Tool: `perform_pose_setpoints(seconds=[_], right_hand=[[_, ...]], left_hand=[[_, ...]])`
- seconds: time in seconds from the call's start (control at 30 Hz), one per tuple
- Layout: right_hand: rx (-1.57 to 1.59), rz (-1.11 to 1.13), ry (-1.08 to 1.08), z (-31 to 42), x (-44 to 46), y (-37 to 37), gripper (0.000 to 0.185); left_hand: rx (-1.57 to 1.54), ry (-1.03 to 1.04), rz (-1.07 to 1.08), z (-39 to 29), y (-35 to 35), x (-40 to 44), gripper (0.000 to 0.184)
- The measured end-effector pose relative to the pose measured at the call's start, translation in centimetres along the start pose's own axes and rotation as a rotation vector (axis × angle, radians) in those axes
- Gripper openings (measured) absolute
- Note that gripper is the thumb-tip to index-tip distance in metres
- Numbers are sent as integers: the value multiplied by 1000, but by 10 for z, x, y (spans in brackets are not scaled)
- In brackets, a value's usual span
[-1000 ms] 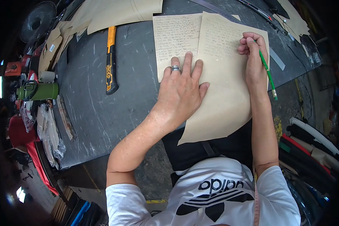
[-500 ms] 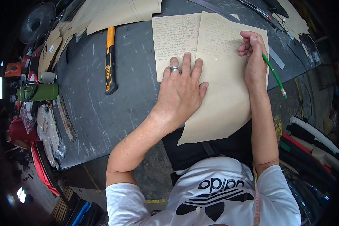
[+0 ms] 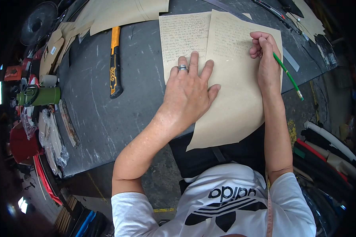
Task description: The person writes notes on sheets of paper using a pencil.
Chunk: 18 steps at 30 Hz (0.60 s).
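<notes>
Two brown paper sheets lie overlapped on the dark table, both with handwriting at the top. My left hand rests flat with fingers spread, over the left sheet and the edge of the right one. The right sheet is larger, and its lower end hangs over the table's front edge. On that sheet's right side lies my right hand, its fingers curled around a green pencil. The pencil's eraser end points down and right; its tip is hidden by the hand.
A yellow and black hammer-like handle lies left of the papers on the scratched table. Large brown paper covers the back left. A box cutter and a grey strip lie at right. A green flask stands at far left.
My left hand has shifted slightly left on the paper. The pencil in my right hand has tilted a little, its eraser end moving slightly right.
</notes>
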State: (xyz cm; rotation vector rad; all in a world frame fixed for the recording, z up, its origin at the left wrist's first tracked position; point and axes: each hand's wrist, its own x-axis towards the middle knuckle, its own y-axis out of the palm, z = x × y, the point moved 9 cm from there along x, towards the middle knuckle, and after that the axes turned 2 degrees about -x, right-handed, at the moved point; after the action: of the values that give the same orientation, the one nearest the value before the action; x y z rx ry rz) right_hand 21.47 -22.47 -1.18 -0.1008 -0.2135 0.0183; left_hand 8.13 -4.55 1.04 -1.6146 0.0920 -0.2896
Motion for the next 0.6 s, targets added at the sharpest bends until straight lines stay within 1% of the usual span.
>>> perform_pose_setpoints(seconds=[0.07, 0.17, 0.2, 0.3, 0.33, 0.43, 0.6], right_hand=[[2, 5, -2, 2, 0, 0, 34], [25, -34, 29, 2, -1, 0, 26], [22, -33, 29, 1, -1, 0, 26], [94, -57, 15, -5, 0, -1, 16], [79, -63, 10, -4, 0, -3, 16], [61, 11, 31, -3, 0, 6, 10], [93, 55, 41, -4, -1, 21, 10]], left_hand=[[3, -2, -5, 0, 0, 1, 58], [-14, 10, -25, 0, -2, 1, 59], [-17, 10, -26, 1, -2, 1, 59], [-28, 6, -37, 1, -3, 1, 59], [-41, 12, -44, 0, -3, 2, 59], [-58, 4, -52, 2, -5, 3, 61], [-52, -18, 0, 2, -2, 2, 62]])
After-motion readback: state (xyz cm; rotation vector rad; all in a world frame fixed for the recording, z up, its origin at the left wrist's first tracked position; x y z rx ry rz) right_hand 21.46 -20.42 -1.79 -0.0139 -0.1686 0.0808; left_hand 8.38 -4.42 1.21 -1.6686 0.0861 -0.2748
